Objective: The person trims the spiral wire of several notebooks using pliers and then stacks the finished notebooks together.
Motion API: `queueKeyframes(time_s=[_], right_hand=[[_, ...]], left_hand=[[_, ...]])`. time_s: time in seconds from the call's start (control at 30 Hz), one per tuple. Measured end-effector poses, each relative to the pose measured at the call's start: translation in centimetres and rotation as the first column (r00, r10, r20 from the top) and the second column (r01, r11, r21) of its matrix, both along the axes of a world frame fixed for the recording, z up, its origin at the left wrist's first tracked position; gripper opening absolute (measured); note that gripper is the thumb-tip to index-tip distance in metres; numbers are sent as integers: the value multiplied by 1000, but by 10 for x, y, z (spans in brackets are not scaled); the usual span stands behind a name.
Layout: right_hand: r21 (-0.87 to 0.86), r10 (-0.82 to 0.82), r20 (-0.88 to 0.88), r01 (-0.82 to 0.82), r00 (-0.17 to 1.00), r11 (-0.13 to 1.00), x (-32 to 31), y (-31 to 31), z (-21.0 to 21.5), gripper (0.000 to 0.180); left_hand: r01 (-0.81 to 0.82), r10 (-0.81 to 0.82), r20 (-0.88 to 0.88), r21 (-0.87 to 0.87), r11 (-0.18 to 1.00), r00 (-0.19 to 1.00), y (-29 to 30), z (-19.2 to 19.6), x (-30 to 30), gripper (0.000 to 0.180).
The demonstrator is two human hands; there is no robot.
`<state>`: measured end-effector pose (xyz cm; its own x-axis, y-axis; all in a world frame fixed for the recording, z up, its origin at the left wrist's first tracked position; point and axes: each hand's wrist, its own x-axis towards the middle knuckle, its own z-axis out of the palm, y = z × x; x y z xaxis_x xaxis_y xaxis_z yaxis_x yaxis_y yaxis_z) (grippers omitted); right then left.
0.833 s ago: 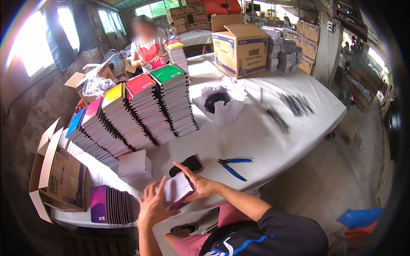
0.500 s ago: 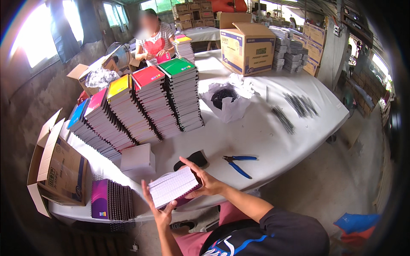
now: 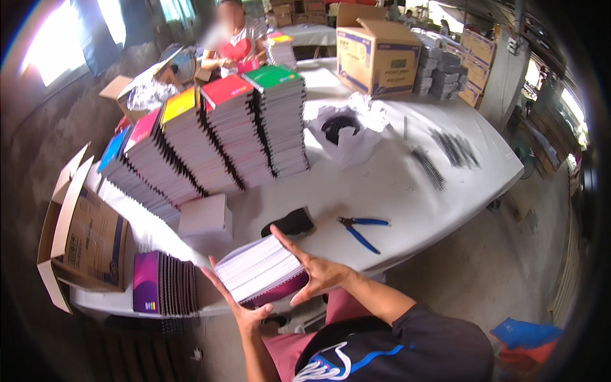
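Note:
Between my two hands, at the near edge of the table, is a thick stack of ruled pages (image 3: pixel 258 270) with a purple cover showing along its near side. A row of small punched holes seems to run along that edge. My left hand (image 3: pixel 245 309) presses the stack's left side, its fingers stretched along it and the thumb off to the front. From the right, my right hand (image 3: pixel 321 270) braces the other side, index finger extended toward the far corner and thumb apart. Just beyond lies a black pad-like object (image 3: pixel 289 223), and to its right are blue-handled pliers (image 3: pixel 363 232), jaws pointing left.
Tall stacks of spiral notebooks (image 3: pixel 223 134) stand at the back left. A white page block (image 3: pixel 205 216) and purple notebooks (image 3: pixel 162 283) sit nearer, beside an open carton (image 3: pixel 95 242). Wire coils (image 3: pixel 452 149) and a plastic bag (image 3: pixel 347 137) lie farther right. A co-worker (image 3: pixel 238 38) is across the table.
My thumbs have come away from the pages, and the stack has tipped so more of its purple near side shows. The whole view has shifted slightly.

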<state>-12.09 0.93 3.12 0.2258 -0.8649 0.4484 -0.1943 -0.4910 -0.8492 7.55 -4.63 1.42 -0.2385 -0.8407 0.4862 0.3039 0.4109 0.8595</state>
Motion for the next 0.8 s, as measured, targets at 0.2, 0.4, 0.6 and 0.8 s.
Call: queueKeyframes(time_s=[0.2, 0.4, 0.6, 0.8], right_hand=[[141, -14, 190, -13, 982, 990, -5, -4, -18, 138], [125, -175, 236, 149, 956, 981, 4, -7, -36, 138], [26, -293, -79, 295, 953, 955, 16, -24, -39, 130], [145, -131, 231, 99, 964, 984, 5, -29, -29, 127]], left_hand=[[73, -86, 180, 75, 994, 980, -6, -13, 8, 151], [29, -49, 161, 122, 992, 986, 1, -10, 0, 146], [-216, 274, 410, -183, 959, 870, -7, -29, 18, 139], [-138, 151, 119, -108, 985, 981, -13, -22, -2, 146]])
